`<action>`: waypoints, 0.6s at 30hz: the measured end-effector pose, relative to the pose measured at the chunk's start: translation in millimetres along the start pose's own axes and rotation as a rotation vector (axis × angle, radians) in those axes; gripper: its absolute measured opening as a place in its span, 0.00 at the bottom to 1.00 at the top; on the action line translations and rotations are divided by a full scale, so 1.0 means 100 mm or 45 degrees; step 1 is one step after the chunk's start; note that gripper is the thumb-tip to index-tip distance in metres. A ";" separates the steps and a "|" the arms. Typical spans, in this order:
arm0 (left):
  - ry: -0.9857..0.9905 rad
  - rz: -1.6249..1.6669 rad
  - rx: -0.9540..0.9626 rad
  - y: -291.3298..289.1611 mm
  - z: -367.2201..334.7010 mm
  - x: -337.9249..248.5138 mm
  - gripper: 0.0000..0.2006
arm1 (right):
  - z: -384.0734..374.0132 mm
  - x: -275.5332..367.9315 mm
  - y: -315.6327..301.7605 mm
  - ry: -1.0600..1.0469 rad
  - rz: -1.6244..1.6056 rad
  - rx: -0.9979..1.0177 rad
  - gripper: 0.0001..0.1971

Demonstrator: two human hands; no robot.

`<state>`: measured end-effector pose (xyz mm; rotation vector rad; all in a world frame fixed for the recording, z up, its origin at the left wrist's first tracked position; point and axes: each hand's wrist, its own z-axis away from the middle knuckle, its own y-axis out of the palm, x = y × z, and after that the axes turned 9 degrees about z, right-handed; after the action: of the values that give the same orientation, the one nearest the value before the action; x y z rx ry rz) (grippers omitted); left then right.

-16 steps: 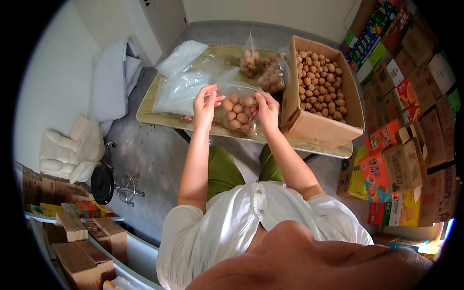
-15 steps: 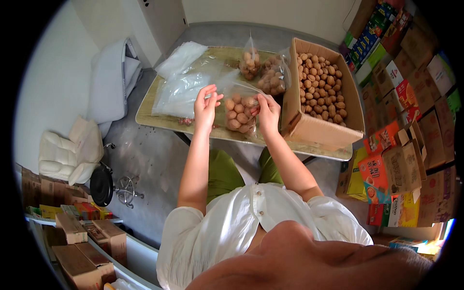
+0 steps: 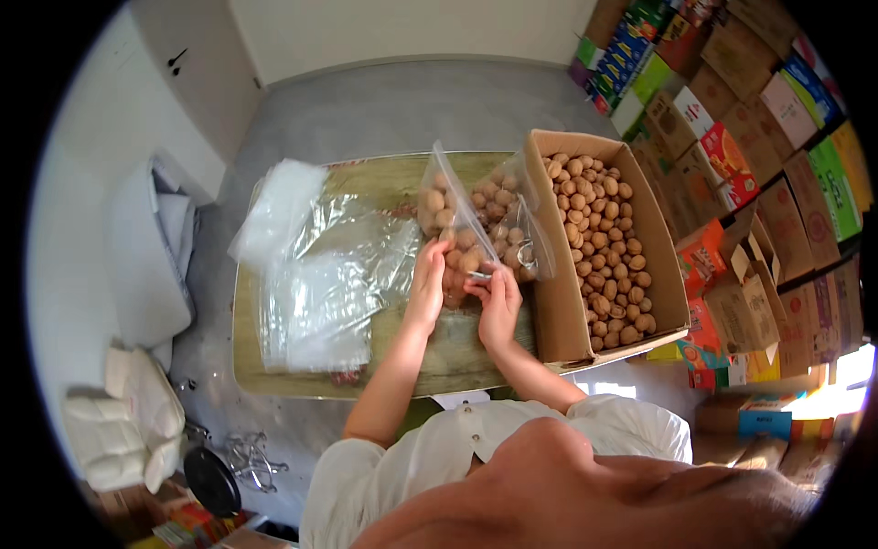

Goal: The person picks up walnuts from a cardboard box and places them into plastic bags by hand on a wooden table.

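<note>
A clear zip bag of walnuts point(image 3: 465, 240) is between my hands at the middle of the table, standing against the other filled bags. My left hand point(image 3: 427, 288) holds its left side, fingers closed along the plastic. At its near right side my right hand point(image 3: 497, 306) pinches the bag with thumb and fingers. Just behind are two more bags, a walnut bag on the left point(image 3: 435, 203) and a walnut bag on the right point(image 3: 501, 189); their edges overlap the held one, so the outlines are hard to separate.
Right of the bags stands an open cardboard box point(image 3: 562, 316) full of loose walnuts. Flat clear plastic bags point(image 3: 320, 306) lie spread on the left of the table point(image 3: 439, 366). Stacked cartons point(image 3: 741, 306) line the right wall; a white chair point(image 3: 123, 425) and a stool point(image 3: 212, 480) are lower left.
The held walnut bag has moved away from the table's near edge, up against the other filled bags. My left hand has closed in on its side. The view has shifted, showing more floor beyond the table.
</note>
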<state>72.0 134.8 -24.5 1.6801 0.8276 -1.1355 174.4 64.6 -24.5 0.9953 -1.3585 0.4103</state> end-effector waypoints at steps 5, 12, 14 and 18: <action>-0.218 0.181 0.058 -0.16 0.01 -0.20 0.25 | 0.05 0.06 0.09 0.158 0.114 -0.055 0.12; -0.667 -0.444 0.232 -0.85 0.26 -0.72 0.17 | 0.14 0.52 0.37 0.720 -0.040 -0.481 0.09; -0.591 -0.544 0.271 -1.13 0.23 -0.73 0.16 | 0.24 0.60 0.47 0.854 -0.104 -0.539 0.09; -0.721 -0.750 0.267 -1.26 0.18 -0.95 0.16 | 0.60 0.43 0.40 1.168 -0.244 -0.673 0.10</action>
<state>-78.2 158.9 22.1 1.1784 0.8687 -2.0430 116.3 27.2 23.5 0.3844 -0.4803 0.2784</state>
